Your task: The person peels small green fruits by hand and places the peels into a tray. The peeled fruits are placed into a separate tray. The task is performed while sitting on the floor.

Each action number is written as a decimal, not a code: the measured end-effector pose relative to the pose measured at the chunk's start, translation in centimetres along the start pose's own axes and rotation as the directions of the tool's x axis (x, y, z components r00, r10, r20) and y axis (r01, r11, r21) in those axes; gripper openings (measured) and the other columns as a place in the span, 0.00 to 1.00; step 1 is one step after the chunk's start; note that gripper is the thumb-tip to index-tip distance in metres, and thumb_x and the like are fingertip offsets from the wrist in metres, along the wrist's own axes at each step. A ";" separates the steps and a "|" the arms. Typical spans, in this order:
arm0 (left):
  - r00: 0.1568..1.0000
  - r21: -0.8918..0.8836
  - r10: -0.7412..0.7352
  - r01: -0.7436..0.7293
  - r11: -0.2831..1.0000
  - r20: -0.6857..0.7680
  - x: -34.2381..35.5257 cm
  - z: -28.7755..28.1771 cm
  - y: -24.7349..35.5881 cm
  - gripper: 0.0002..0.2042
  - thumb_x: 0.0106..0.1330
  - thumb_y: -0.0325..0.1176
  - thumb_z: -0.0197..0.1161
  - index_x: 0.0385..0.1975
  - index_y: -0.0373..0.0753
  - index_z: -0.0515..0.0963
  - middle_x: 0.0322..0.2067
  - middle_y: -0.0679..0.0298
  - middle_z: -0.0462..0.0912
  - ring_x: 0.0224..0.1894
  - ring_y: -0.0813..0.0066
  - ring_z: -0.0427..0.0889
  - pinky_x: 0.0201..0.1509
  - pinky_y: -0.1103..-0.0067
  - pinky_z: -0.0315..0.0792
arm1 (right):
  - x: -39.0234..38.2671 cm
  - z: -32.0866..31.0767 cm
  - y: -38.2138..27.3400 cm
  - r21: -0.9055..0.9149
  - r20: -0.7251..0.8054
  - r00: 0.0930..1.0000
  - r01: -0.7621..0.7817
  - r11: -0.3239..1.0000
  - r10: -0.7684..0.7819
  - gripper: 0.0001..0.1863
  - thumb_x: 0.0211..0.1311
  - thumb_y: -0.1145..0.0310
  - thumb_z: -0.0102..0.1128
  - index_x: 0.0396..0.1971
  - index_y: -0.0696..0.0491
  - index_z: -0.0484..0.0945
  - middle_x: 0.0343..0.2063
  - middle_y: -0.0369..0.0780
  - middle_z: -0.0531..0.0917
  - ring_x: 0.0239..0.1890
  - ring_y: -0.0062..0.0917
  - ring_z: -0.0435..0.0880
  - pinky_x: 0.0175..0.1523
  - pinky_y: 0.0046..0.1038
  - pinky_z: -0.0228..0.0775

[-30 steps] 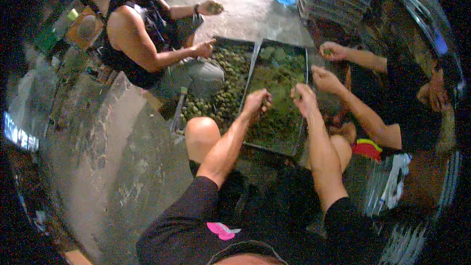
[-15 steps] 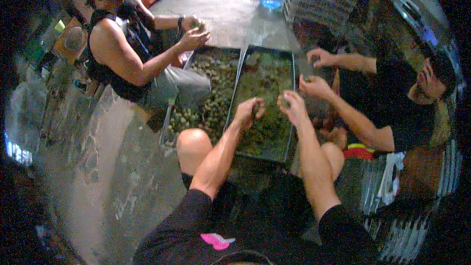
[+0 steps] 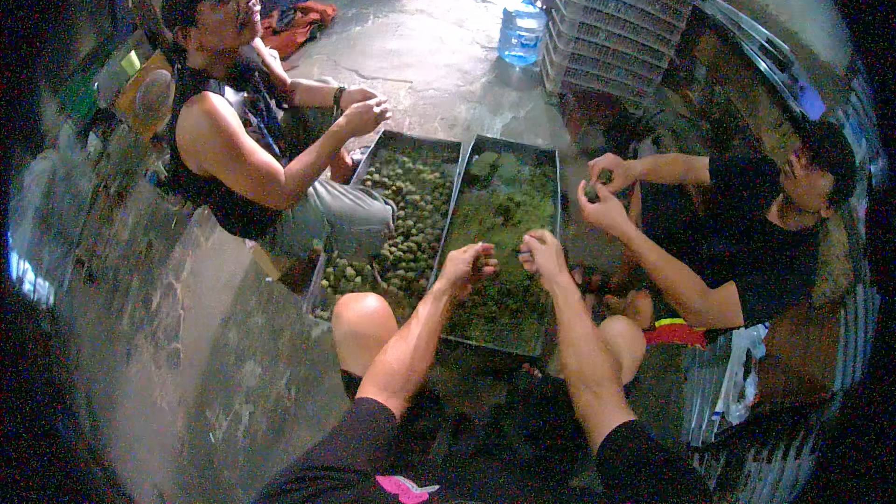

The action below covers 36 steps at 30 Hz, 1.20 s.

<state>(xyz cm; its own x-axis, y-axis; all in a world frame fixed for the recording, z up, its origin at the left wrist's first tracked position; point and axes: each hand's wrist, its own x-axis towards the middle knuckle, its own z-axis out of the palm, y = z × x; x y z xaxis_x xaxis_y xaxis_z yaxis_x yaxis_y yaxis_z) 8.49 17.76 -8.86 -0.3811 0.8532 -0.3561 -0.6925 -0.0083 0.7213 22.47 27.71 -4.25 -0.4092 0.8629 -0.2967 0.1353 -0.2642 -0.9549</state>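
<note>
My left hand (image 3: pixel 467 267) is curled over the right tray, closed around something too small to make out. To its right, my right hand (image 3: pixel 543 256) pinches something small that I cannot make out; the two hands are apart. Beneath them lies a dark tray (image 3: pixel 501 203) filled with mottled green, wet-looking material. Beside it on the left, another tray (image 3: pixel 448 156) holds many small round greenish items (image 3: pixel 411 215). My bare knees flank the trays.
A person in a sleeveless top (image 3: pixel 205 149) sits at the left, hands together. A person in black (image 3: pixel 747 233) at the right holds a small dark green item. Behind are a blue water jug (image 3: pixel 519 33), stacked crates (image 3: pixel 616 19) and orange cloth (image 3: pixel 294 23).
My hands and the trays appear lower in the picture, with more floor and background showing beyond. Both other people have brought their hands closer together.
</note>
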 end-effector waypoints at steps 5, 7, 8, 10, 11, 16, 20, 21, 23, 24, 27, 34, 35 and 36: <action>0.992 0.120 -0.036 0.050 0.991 -0.117 -1.5 -2.8 3.1 0.23 0.65 0.52 0.42 0.24 0.40 0.76 0.18 0.67 0.74 0.12 0.83 0.65 0.10 0.87 0.53 | -0.5 -2.4 0.8 0.284 0.035 0.976 -0.217 0.934 0.216 0.16 0.58 0.50 0.52 0.24 0.49 0.71 0.19 0.37 0.72 0.19 0.19 0.71 0.18 0.17 0.61; 0.979 0.231 -0.102 0.142 0.963 -0.177 -1.7 -5.1 3.2 0.22 0.62 0.53 0.48 0.14 0.41 0.71 0.13 0.68 0.70 0.11 0.82 0.63 0.10 0.85 0.50 | 0.0 -3.7 2.6 0.054 0.033 0.962 -0.273 0.961 0.271 0.21 0.58 0.45 0.47 0.20 0.48 0.67 0.12 0.33 0.70 0.12 0.17 0.67 0.12 0.20 0.54; 0.980 0.279 -0.097 0.144 0.950 -0.175 -1.7 -6.6 3.0 0.21 0.61 0.51 0.50 0.13 0.42 0.70 0.12 0.67 0.70 0.10 0.81 0.63 0.11 0.85 0.51 | 0.2 -4.4 4.3 -0.112 0.066 0.969 -0.229 0.967 0.237 0.22 0.57 0.46 0.48 0.17 0.49 0.67 0.10 0.33 0.68 0.11 0.18 0.65 0.13 0.20 0.52; 0.942 0.565 -0.109 0.280 0.776 -0.317 -3.8 -7.1 4.3 0.19 0.60 0.48 0.52 0.15 0.41 0.70 0.13 0.67 0.70 0.10 0.80 0.64 0.10 0.85 0.53 | 0.1 -3.4 6.7 -0.279 -0.009 0.953 -0.293 0.915 0.302 0.22 0.59 0.49 0.49 0.15 0.51 0.66 0.10 0.33 0.67 0.08 0.17 0.58 0.13 0.19 0.46; 0.922 0.455 -0.142 0.307 0.836 -0.361 -3.4 -9.5 2.7 0.18 0.60 0.47 0.53 0.16 0.40 0.70 0.13 0.66 0.71 0.11 0.79 0.66 0.10 0.85 0.55 | -0.6 -2.1 8.2 -0.298 -0.059 0.945 -0.325 0.897 0.323 0.22 0.59 0.49 0.49 0.15 0.52 0.67 0.10 0.33 0.67 0.08 0.17 0.59 0.13 0.19 0.47; 0.834 0.150 -0.043 0.149 0.977 -0.551 -1.3 -19.6 0.0 0.18 0.59 0.44 0.55 0.33 0.31 0.73 0.24 0.58 0.74 0.26 0.67 0.74 0.30 0.74 0.72 | -0.9 5.4 15.8 0.013 0.241 0.813 -0.549 0.836 0.530 0.23 0.62 0.57 0.45 0.49 0.59 0.64 0.44 0.48 0.71 0.36 0.32 0.76 0.35 0.30 0.72; 0.846 0.552 0.192 0.137 0.822 -0.497 -4.4 -20.1 4.7 0.20 0.58 0.42 0.56 0.41 0.28 0.71 0.39 0.53 0.76 0.39 0.66 0.74 0.45 0.74 0.68 | 0.3 7.1 16.5 -0.112 0.314 0.852 -0.404 0.908 0.418 0.24 0.62 0.59 0.46 0.55 0.55 0.60 0.52 0.45 0.67 0.41 0.35 0.75 0.39 0.34 0.73; 0.779 0.650 0.309 0.161 0.743 -0.546 -5.2 -19.4 5.3 0.21 0.58 0.41 0.57 0.44 0.28 0.71 0.42 0.53 0.75 0.43 0.69 0.73 0.47 0.75 0.66 | 1.3 5.9 18.1 -0.334 0.243 0.855 -0.370 0.867 0.459 0.23 0.62 0.61 0.46 0.54 0.54 0.60 0.51 0.43 0.68 0.40 0.33 0.75 0.38 0.34 0.73; 0.856 0.752 0.357 0.053 0.657 -0.373 -6.3 -18.9 6.7 0.20 0.60 0.38 0.55 0.45 0.28 0.70 0.42 0.55 0.75 0.44 0.72 0.73 0.48 0.79 0.65 | 3.7 1.4 23.2 -0.740 0.081 0.843 -0.307 0.598 0.533 0.27 0.57 0.57 0.52 0.53 0.55 0.63 0.50 0.45 0.70 0.42 0.33 0.75 0.41 0.39 0.71; 0.885 0.792 0.346 0.040 0.609 -0.310 -7.3 -17.8 7.9 0.19 0.60 0.37 0.55 0.45 0.28 0.70 0.43 0.57 0.75 0.44 0.73 0.73 0.48 0.80 0.65 | 3.2 0.4 24.5 -0.800 0.005 0.824 -0.337 0.497 0.567 0.28 0.56 0.55 0.54 0.53 0.55 0.64 0.50 0.45 0.70 0.44 0.34 0.75 0.42 0.39 0.70; 0.891 0.559 0.269 -0.021 0.829 -0.365 -8.6 -14.7 9.2 0.16 0.61 0.35 0.54 0.45 0.31 0.71 0.42 0.62 0.74 0.42 0.76 0.73 0.47 0.81 0.65 | 1.6 -2.0 32.6 -0.893 -0.064 0.851 -0.282 0.350 0.521 0.29 0.52 0.53 0.58 0.50 0.56 0.67 0.46 0.48 0.74 0.45 0.36 0.75 0.43 0.37 0.69; 0.885 0.504 0.077 0.188 0.843 -0.459 -9.2 -12.7 10.2 0.13 0.61 0.32 0.55 0.43 0.35 0.73 0.42 0.65 0.74 0.40 0.82 0.72 0.45 0.84 0.66 | 3.2 8.6 32.7 -0.929 0.257 0.830 0.071 0.364 0.494 0.24 0.45 0.53 0.64 0.32 0.59 0.77 0.25 0.49 0.80 0.30 0.39 0.80 0.38 0.35 0.72; 0.902 0.527 0.157 0.087 0.845 -0.401 -9.1 -12.8 9.7 0.13 0.61 0.31 0.55 0.44 0.34 0.73 0.43 0.63 0.74 0.42 0.81 0.73 0.49 0.84 0.65 | 2.8 10.0 32.7 -0.913 0.306 0.874 0.157 0.378 0.377 0.23 0.44 0.53 0.65 0.31 0.59 0.77 0.24 0.49 0.80 0.28 0.39 0.80 0.36 0.36 0.72; 0.909 0.532 0.156 0.082 0.843 -0.386 -9.2 -12.3 9.7 0.14 0.60 0.31 0.56 0.45 0.33 0.72 0.43 0.62 0.75 0.44 0.78 0.73 0.51 0.82 0.65 | 2.4 10.9 33.1 -0.894 0.348 0.903 0.239 0.379 0.252 0.23 0.43 0.54 0.66 0.30 0.60 0.77 0.23 0.49 0.80 0.26 0.40 0.80 0.35 0.36 0.72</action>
<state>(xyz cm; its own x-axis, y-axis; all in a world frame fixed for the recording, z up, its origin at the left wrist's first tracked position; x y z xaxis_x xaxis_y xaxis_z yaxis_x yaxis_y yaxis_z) -2.29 3.44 -5.94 -0.6908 0.5732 -0.4408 -0.2886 0.3404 0.8949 16.13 16.35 -36.66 -0.6496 0.5624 -0.5116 0.7602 0.4912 -0.4253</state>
